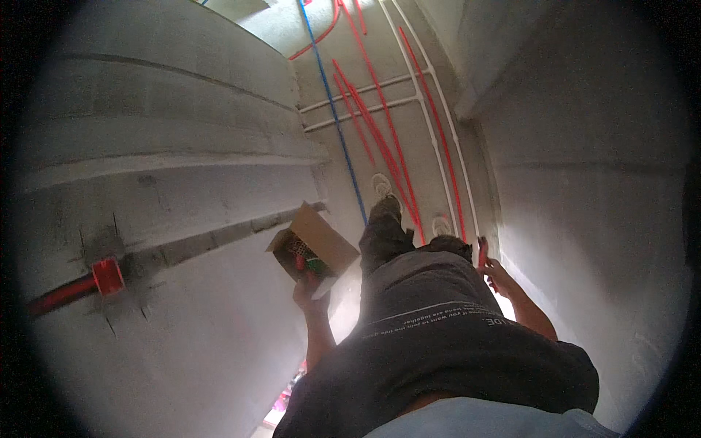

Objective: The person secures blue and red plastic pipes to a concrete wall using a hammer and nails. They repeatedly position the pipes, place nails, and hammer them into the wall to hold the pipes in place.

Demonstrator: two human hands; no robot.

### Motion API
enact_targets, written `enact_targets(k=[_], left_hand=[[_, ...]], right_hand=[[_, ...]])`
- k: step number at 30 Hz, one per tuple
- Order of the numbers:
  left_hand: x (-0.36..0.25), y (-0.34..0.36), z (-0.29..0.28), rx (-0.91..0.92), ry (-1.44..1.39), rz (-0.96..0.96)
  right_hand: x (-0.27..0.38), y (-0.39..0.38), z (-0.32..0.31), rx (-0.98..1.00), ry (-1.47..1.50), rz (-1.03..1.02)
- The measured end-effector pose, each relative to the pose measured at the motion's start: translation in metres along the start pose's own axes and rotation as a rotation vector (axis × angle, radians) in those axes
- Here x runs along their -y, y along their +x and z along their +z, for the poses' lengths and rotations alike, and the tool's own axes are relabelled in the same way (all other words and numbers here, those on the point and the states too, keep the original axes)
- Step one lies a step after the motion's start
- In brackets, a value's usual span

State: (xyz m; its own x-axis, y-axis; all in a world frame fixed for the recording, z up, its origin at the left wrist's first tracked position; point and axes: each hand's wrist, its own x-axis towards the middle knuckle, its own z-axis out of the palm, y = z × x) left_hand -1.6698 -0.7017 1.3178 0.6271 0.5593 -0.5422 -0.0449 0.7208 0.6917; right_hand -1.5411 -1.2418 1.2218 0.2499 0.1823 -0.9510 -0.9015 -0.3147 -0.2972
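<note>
My left hand (308,296) grips an open cardboard box (330,239) from below, with its flaps standing up. Inside the box lie red and green items (312,266), too dim and small to name. At my right side, my right hand (499,277) is closed around a slim red-handled tool (483,252). The tool points forward past my hip, and its kind does not show clearly.
Red pipes (394,157), a blue pipe (337,120) and white pipes (431,109) run along the bare floor near my shoes. A red junction box (109,277) is set in the left wall. The right wall (584,219) stands close by.
</note>
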Motion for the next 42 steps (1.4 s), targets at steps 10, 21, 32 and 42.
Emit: enact_targets(k=[10, 21, 32, 42], left_hand=[[-0.087, 0.246, 0.136, 0.092, -0.176, -0.199], [-0.151, 0.572, 0.346, -0.127, -0.113, -0.225], [-0.292, 0.777, 0.643, 0.086, 0.006, 0.082], [-0.362, 1.166, 0.761, 0.16, -0.215, 0.027]], right_hand=[[0.181, 0.063, -0.005, -0.39, -0.273, 0.125], [0.459, 0.229, 0.029, -0.189, -0.372, 0.018], [1.044, 0.379, -0.049, -0.438, -0.429, -0.195], [1.434, 0.467, 0.029, -0.52, -0.491, -0.111]])
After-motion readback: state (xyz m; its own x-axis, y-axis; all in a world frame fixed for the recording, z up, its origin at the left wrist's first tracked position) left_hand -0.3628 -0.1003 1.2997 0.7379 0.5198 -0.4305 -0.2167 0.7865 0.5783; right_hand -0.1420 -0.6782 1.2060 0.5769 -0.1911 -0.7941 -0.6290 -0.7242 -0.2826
